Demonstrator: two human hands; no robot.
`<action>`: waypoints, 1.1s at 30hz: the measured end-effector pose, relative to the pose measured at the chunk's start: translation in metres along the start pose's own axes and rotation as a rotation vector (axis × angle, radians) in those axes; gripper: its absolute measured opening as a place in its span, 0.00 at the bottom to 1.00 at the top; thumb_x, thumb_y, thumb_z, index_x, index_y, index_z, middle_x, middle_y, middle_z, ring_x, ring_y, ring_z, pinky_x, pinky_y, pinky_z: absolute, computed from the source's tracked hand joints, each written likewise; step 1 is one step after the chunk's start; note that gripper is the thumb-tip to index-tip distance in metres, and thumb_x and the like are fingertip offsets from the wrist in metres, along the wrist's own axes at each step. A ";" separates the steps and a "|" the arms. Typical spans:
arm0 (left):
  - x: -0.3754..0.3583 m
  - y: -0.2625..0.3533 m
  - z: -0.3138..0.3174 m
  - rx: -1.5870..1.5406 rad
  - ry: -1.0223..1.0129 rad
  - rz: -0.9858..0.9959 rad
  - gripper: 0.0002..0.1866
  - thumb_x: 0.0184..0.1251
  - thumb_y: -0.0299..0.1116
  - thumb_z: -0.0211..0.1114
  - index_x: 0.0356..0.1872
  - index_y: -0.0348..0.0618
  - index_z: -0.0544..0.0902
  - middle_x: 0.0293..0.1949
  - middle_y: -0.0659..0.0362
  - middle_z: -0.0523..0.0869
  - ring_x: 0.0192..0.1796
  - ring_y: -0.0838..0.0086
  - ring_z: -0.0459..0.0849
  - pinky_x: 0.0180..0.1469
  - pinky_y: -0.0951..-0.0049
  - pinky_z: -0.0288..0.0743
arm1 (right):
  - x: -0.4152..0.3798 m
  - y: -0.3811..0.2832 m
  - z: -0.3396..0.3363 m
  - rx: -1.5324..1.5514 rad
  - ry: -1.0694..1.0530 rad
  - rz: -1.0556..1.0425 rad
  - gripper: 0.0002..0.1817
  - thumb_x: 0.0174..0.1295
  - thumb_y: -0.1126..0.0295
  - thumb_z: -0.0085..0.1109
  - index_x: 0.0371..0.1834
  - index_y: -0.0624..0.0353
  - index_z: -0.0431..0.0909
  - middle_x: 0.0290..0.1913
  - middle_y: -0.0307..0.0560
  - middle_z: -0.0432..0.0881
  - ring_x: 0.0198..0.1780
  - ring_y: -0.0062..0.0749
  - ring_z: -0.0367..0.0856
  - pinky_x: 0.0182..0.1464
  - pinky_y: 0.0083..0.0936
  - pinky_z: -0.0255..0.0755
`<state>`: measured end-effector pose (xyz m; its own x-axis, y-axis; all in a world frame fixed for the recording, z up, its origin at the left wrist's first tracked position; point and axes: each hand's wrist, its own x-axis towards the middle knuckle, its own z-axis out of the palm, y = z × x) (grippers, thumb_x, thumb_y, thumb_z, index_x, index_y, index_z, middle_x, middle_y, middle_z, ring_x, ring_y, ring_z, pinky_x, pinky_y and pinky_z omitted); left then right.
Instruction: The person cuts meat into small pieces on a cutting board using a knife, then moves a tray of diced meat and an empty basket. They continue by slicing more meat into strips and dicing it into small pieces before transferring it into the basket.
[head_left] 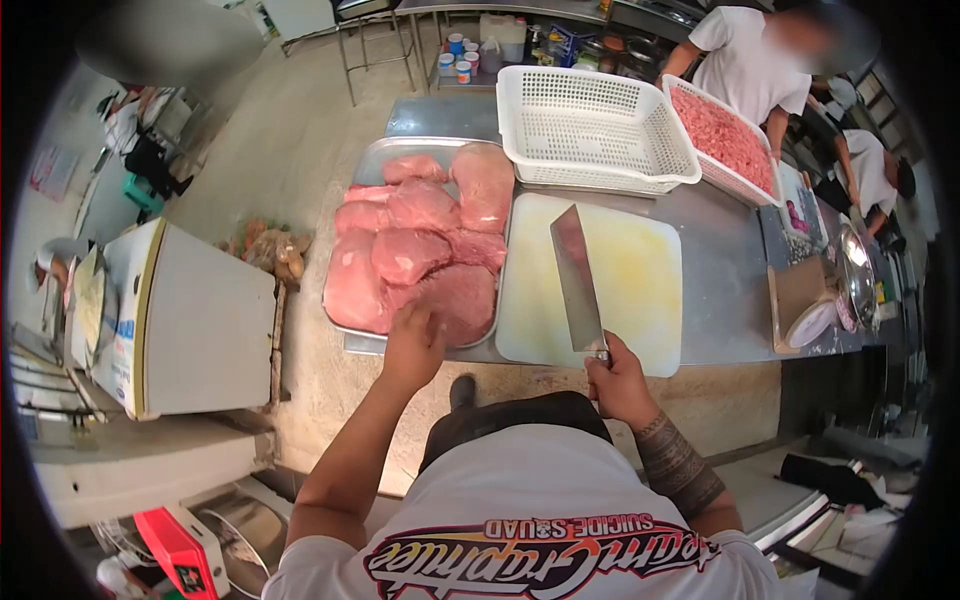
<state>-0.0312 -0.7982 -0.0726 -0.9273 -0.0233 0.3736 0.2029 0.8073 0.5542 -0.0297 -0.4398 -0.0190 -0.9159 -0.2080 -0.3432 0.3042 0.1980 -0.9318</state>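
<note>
In my right hand (pixel 617 377) is the handle of a wide knife (pixel 577 285), its blade lying above a white cutting board (pixel 640 285) and pointing away from me. My left hand (pixel 416 338) is at the near edge of a metal tray (pixel 388 150) piled with large pieces of raw meat (pixel 412 255). The fingers of that hand are bent over the nearest piece, and whether they grip it cannot be made out.
Beyond the board stands an empty white perforated basket (pixel 590 125). A co-worker (pixel 750 65) holds a basket of ground meat (pixel 722 140) at the back right. A cardboard box (pixel 797 290) sits farther right on the metal table (pixel 730 300). A white freezer (pixel 205 320) stands at left.
</note>
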 end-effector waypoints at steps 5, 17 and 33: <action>-0.003 -0.032 -0.027 0.045 -0.103 0.095 0.18 0.64 0.27 0.70 0.56 0.37 0.84 0.58 0.44 0.82 0.59 0.44 0.80 0.64 0.46 0.75 | -0.003 0.016 0.046 0.037 0.113 0.067 0.24 0.76 0.76 0.56 0.75 0.63 0.70 0.26 0.37 0.76 0.22 0.20 0.76 0.25 0.25 0.75; -0.005 -0.046 -0.030 -0.067 -0.217 0.190 0.18 0.63 0.27 0.69 0.55 0.40 0.85 0.61 0.47 0.82 0.62 0.47 0.78 0.67 0.49 0.73 | -0.019 0.075 0.058 -0.356 0.318 0.010 0.12 0.74 0.75 0.53 0.57 0.65 0.72 0.29 0.45 0.79 0.23 0.28 0.81 0.26 0.32 0.77; 0.132 -0.090 -0.051 -0.149 0.023 0.074 0.11 0.65 0.29 0.71 0.48 0.42 0.91 0.51 0.45 0.90 0.55 0.48 0.88 0.62 0.53 0.81 | -0.018 0.028 0.039 -0.682 0.231 0.153 0.19 0.73 0.70 0.54 0.59 0.76 0.72 0.38 0.73 0.85 0.40 0.71 0.86 0.43 0.54 0.80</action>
<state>-0.1553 -0.9039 -0.0350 -0.9011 0.0176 0.4333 0.3159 0.7111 0.6281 0.0057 -0.4678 -0.0437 -0.9311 0.0620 -0.3593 0.2713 0.7763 -0.5690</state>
